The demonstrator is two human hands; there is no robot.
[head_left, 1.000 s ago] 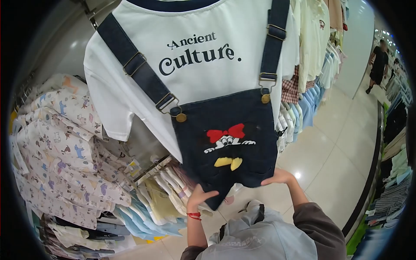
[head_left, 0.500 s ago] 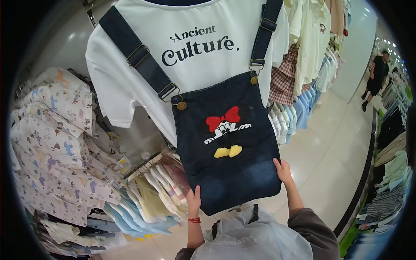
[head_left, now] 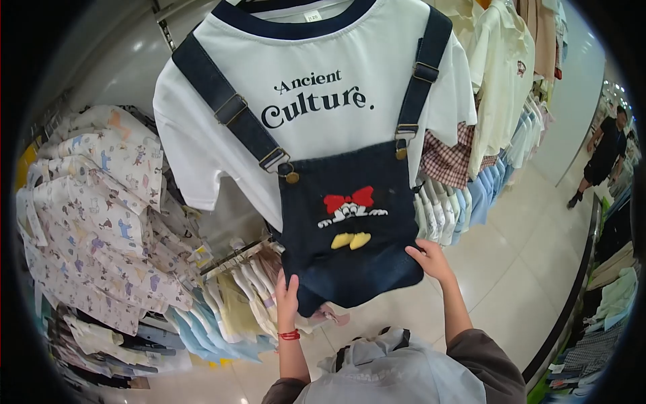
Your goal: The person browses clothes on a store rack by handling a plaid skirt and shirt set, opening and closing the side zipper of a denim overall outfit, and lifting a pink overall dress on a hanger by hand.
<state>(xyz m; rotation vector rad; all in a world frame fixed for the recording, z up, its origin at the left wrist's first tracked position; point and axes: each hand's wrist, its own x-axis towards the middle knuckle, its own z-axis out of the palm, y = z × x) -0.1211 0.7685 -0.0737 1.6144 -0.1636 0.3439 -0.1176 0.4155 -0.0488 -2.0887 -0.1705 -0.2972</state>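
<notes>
A white T-shirt (head_left: 222,81) with a navy collar and the words "Ancient Culture." hangs in front of me. Over it are dark navy denim overalls (head_left: 309,236) with buckled straps, a red bow, a white cartoon face and yellow shoes on the front. My left hand (head_left: 287,296), a red band at its wrist, grips the lower left edge, thumb in front and fingers mostly hidden behind. At the lower right edge, my right hand (head_left: 431,259) holds the denim the same way. Between them the hem is bent and wavy.
Animal-print shirts (head_left: 101,236) hang at left, above a low rail of pastel clothes (head_left: 235,296). More tops and a checked garment (head_left: 447,158) hang at right. Farther off, a person in dark clothes (head_left: 605,151) stands on the tiled floor (head_left: 511,269) beside clothing racks.
Both hands have moved up and slightly left in view, and the overalls' lower part has buckled. The collar and size label now show. The distant person has shifted right.
</notes>
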